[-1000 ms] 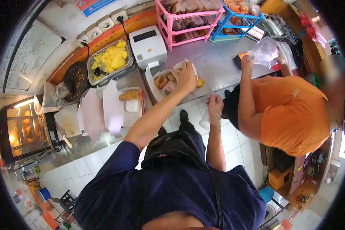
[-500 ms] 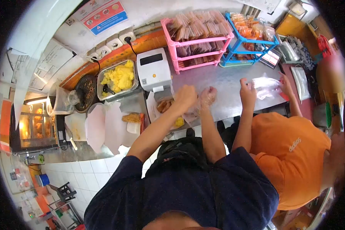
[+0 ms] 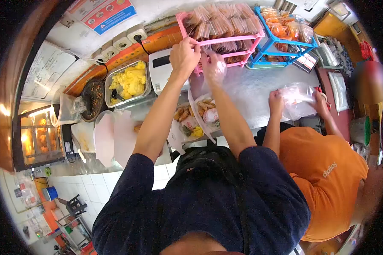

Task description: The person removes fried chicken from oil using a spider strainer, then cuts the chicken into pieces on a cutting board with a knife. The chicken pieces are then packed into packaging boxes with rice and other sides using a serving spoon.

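Observation:
Both my arms reach forward to the front of a pink tiered rack (image 3: 230, 39) filled with flat sachets. My left hand (image 3: 185, 56) is bare, its fingers curled closed at the rack's left front corner; anything in them is hidden. Beside it, my right hand (image 3: 215, 71), in a clear plastic glove, has its fingertips at the rack's middle tier. Motion blurs those fingers and glove. Below my wrists, between my forearms, stand paper food boxes. One holds fried pieces (image 3: 183, 114) and yellow food (image 3: 197, 131); the other holds more fried pieces and a white wrapped bundle (image 3: 210, 115).
To the right, a person in an orange shirt (image 3: 323, 178) holds a clear plastic bag (image 3: 295, 100). A blue rack (image 3: 281, 53) adjoins the pink one. Leftward are a white printer (image 3: 161, 78), a tray of yellow food (image 3: 130, 83), a stone mortar (image 3: 93, 100) and a knife (image 3: 81, 155).
Both my hands have moved forward from above the food boxes to the pink rack, uncovering the boxes' contents. The other person's plastic bag is spread wider.

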The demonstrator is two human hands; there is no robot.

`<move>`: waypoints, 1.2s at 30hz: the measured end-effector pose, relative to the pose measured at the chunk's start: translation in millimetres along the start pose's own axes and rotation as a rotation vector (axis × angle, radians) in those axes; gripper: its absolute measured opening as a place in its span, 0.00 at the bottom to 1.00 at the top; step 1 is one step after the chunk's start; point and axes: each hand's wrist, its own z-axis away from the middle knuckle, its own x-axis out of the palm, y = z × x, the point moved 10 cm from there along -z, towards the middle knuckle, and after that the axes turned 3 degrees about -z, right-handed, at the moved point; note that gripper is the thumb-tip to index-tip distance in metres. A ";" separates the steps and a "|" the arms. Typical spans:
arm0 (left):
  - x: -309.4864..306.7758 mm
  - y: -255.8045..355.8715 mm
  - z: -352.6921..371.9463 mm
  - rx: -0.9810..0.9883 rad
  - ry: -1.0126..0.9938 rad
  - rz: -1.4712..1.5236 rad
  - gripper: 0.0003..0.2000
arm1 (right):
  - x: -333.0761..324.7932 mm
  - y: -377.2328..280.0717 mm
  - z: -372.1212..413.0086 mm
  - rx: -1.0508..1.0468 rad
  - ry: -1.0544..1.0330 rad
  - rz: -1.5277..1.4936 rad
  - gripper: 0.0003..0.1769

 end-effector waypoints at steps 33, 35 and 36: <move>135.9 -26.1 -0.9 0.068 -0.018 -0.047 0.12 | -83.8 74.2 216.9 0.545 -0.469 -0.522 0.12; 135.1 -32.6 -8.0 -0.020 -0.029 -0.104 0.10 | -96.1 99.5 205.8 0.747 -0.305 -0.390 0.13; 134.3 -29.4 -8.0 -0.036 -0.061 -0.137 0.08 | -103.1 110.8 196.2 0.715 -0.217 -0.223 0.13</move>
